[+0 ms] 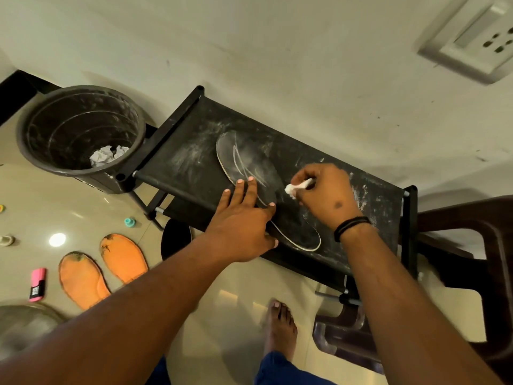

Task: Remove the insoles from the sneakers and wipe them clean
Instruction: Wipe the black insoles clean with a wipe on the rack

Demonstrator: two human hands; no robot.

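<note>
— What sort of place is this?
— A home, a lived-in room. Glossy beige floor tiles [41, 195], a plain painted wall with a socket plate [472, 37].
— Anything else?
— A dusty black shoe rack [180, 162], a bin [80, 134] with crumpled paper, a brown plastic chair [458, 273], someone's bare foot [280, 326].

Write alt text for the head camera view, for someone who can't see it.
The left hand presses a dark insole flat on a dusty black rack while the right hand rubs it with a white wad. Two orange insoles lie on the floor.
</note>
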